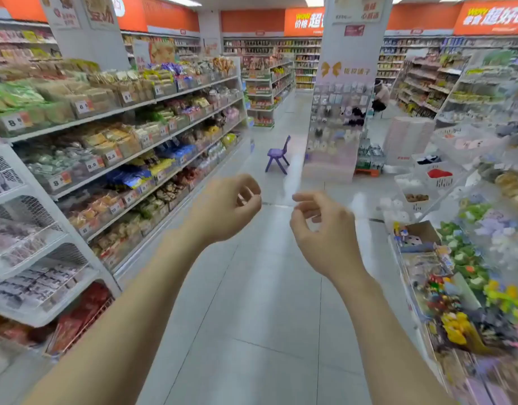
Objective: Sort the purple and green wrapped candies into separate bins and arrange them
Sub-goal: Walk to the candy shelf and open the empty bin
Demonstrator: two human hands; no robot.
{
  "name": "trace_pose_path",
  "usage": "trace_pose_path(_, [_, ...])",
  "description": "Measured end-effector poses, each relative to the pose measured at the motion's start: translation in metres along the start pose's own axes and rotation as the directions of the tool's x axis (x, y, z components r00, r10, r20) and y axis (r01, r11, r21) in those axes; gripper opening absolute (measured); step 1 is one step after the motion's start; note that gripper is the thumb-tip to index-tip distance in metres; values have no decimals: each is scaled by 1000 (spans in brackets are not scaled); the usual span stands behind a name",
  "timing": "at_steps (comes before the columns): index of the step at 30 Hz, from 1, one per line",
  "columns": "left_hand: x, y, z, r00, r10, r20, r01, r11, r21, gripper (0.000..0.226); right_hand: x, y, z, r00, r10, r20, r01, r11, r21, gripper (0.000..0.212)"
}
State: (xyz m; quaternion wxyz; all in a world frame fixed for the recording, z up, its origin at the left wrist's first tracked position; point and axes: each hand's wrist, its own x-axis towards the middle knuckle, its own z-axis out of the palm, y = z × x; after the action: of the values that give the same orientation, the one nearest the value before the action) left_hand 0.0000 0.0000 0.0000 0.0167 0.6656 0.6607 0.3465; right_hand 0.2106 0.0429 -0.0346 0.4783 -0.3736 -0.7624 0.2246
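Candies (492, 226), green and purple, lie blurred at the right; left hand (222, 211) and right hand (322, 229) hover over the aisle floor (263, 302), fingers loosely curled, empty.

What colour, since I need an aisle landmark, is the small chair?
The chair is purple; the head view shows it best.

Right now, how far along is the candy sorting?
Done: nothing that shows; no sorted bins are in view. In hand: nothing. The left hand and right hand hover empty over the floor, fingers loosely curled. Left: everything. Green and purple packs sit blurred on the right shelf.
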Motion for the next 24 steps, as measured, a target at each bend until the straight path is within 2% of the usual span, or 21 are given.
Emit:
trace_pose_path(2, [-10, -21, 49, 994, -31, 102, 32, 999, -8, 12, -31, 48, 16, 974, 192, 119, -196, 980, 27, 23])
trace_pose_path(5, [-43, -44, 109, 951, -114, 287, 125, 992, -18, 16, -89, 116, 37, 877, 373, 303, -381, 924, -37, 24])
trace_pose_path(9, [-57, -80, 184, 860, -241, 449, 290, 956, -42, 15, -115, 195, 57, 733, 520, 439, -510, 847, -152, 25])
trace_pose_path(13, [-23, -123, 245, 809, -294, 510, 356, 934, -26, 15, -80, 263, 87, 668, 573, 475, -538, 813, -224, 26])
trace_pose_path(16, [34, -164, 284, 798, -313, 515, 359, 933, 10, 18, -23, 310, 119, 636, 588, 499, -538, 802, -260, 27])
trace_pose_path(20, [134, -214, 322, 799, -347, 491, 343, 934, 102, 20, 83, 360, 163, 623, 595, 508, -518, 800, -303, 27])
trace_pose_path(24, [243, -253, 341, 785, -358, 506, 361, 928, 96, 20, 194, 401, 194, 628, 563, 537, -482, 823, -300, 27])
